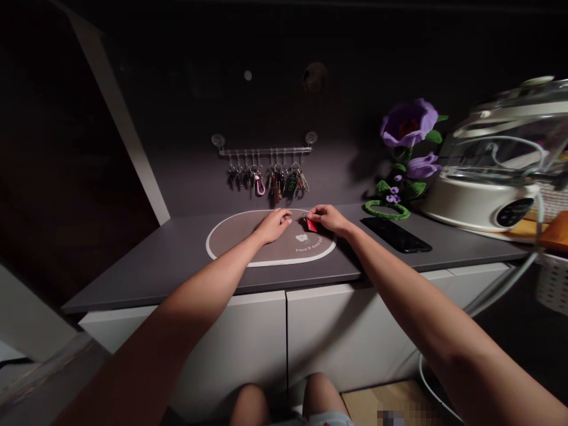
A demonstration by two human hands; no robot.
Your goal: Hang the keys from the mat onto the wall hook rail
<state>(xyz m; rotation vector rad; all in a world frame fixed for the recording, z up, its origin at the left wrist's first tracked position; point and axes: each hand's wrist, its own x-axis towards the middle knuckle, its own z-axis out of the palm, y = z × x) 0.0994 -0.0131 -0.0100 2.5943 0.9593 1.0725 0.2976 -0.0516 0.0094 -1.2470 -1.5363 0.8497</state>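
My right hand point(327, 218) pinches a small red tag point(312, 225) with a ring and dark bits, perhaps keys, at its left side. The tag is just over the right part of an oval brown mat point(235, 236) with a white border. Left of it, my left hand point(274, 226) is over the mat, fingers loosely curled and slightly apart, with nothing visible in them. Behind both hands, a clear hook rail point(266, 151) on the wall carries several key bunches, among them a pink carabiner point(260, 186) and a brown fob point(276, 190).
A black phone point(396, 235) lies on the grey counter point(155, 260) to the right. Behind it stands a purple artificial flower point(410, 123) on a green ring base. A white appliance with a clear cover point(479, 198) fills the far right, its pale cable point(501, 284) hanging down.
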